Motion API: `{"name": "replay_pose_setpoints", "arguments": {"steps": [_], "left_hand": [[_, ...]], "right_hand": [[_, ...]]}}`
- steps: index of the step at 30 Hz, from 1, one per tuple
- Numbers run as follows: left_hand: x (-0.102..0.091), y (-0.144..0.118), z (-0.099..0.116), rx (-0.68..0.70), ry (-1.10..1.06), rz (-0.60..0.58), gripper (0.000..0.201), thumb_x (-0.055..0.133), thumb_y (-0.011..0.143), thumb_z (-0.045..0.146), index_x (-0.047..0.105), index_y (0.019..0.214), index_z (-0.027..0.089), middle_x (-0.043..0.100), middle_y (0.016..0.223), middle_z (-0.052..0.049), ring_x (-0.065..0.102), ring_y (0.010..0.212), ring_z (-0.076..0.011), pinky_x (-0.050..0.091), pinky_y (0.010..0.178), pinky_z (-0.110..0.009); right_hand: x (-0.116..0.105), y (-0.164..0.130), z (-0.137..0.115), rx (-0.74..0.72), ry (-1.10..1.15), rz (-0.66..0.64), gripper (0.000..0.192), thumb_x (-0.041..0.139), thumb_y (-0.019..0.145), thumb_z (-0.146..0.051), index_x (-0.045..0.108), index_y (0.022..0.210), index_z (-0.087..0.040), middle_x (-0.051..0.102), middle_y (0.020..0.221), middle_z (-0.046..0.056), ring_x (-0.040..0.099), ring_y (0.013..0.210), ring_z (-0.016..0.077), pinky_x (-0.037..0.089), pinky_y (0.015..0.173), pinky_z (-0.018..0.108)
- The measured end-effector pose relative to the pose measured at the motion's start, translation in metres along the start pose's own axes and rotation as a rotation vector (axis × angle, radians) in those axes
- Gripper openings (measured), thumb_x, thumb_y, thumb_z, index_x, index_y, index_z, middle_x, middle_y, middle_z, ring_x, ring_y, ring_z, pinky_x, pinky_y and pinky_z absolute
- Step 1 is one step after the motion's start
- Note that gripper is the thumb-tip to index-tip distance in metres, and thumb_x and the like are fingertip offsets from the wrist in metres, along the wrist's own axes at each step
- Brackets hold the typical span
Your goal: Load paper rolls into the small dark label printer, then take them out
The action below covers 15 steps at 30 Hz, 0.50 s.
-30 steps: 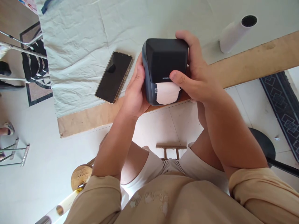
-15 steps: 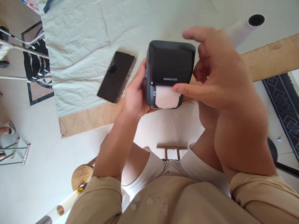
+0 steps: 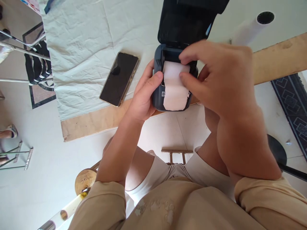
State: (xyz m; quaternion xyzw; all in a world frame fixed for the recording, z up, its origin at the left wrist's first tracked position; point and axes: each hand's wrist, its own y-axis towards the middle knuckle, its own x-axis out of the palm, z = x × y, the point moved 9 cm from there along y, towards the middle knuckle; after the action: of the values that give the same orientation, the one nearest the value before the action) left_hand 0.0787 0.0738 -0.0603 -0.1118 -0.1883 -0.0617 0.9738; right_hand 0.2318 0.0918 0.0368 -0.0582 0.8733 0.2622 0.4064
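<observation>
- Far left, off the table: metal chair legs (image 3: 21,54) and a dark patterned floor mat, well apart from the work.
- Pale wrinkled cloth (image 3: 79,41) covers the far part of the wooden table (image 3: 275,60); bare wood shows along the near edge.
- Phone (image 3: 119,78) lies face up, screen dark, on the cloth, just left of the hands, touching neither.
- Left hand (image 3: 144,99) wraps the left side of the label printer (image 3: 158,99), thumb across the front left corner next to the paper, fingers behind and out of sight. Firm closed hold on the body, forearm coming up from the lap.
- Printer sits at the near table edge, centre of view, lid (image 3: 184,25) swung up and back, so the paper bay is exposed.
- Paper roll (image 3: 175,86) sits in the bay, its white tail hanging down over the front.
- Right hand (image 3: 216,76) comes in from the right, palm down, wrist bent; index finger and thumb pinch the top of the roll, other fingers curled loose.
- Step, as I judge it: seating or lifting the roll in the open bay. Next move needs the left hand steady and the strip kept straight.
- Far right: a white tube (image 3: 249,27) lies on the cloth, untouched.
</observation>
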Motion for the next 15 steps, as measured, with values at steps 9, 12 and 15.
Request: {"name": "replay_pose_setpoints", "arguments": {"steps": [9, 12, 15], "left_hand": [[0.002, -0.006, -0.004, -0.083, 0.075, -0.099, 0.068, 0.081, 0.09, 0.072, 0.069, 0.149, 0.039, 0.081, 0.119, -0.007, 0.08, 0.118, -0.0397, 0.068, 0.08, -0.047], [0.002, -0.004, 0.0, -0.033, 0.028, -0.071, 0.061, 0.084, 0.09, 0.069, 0.073, 0.139, 0.033, 0.08, 0.129, -0.007, 0.072, 0.142, -0.0411, 0.069, 0.099, -0.048], [-0.001, -0.002, 0.006, 0.069, -0.046, -0.003, 0.039, 0.08, 0.099, 0.054, 0.073, 0.125, 0.026, 0.079, 0.134, -0.007, 0.062, 0.156, -0.035, 0.063, 0.119, -0.045]], "right_hand": [[0.004, -0.01, 0.0, 0.041, -0.039, -0.164, 0.024, 0.074, 0.083, -0.028, 0.066, 0.105, -0.031, 0.067, 0.08, 0.001, 0.052, 0.065, 0.0216, 0.051, 0.069, 0.04], [-0.005, -0.008, 0.004, 0.059, 0.106, -0.101, 0.025, 0.078, 0.084, -0.03, 0.064, 0.105, -0.032, 0.072, 0.09, 0.0, 0.063, 0.073, 0.0213, 0.058, 0.073, 0.039], [-0.004, 0.0, 0.018, 0.1, 0.284, -0.111, 0.03, 0.071, 0.097, -0.041, 0.061, 0.125, -0.037, 0.075, 0.102, 0.0, 0.073, 0.092, 0.023, 0.061, 0.077, 0.037]]}}
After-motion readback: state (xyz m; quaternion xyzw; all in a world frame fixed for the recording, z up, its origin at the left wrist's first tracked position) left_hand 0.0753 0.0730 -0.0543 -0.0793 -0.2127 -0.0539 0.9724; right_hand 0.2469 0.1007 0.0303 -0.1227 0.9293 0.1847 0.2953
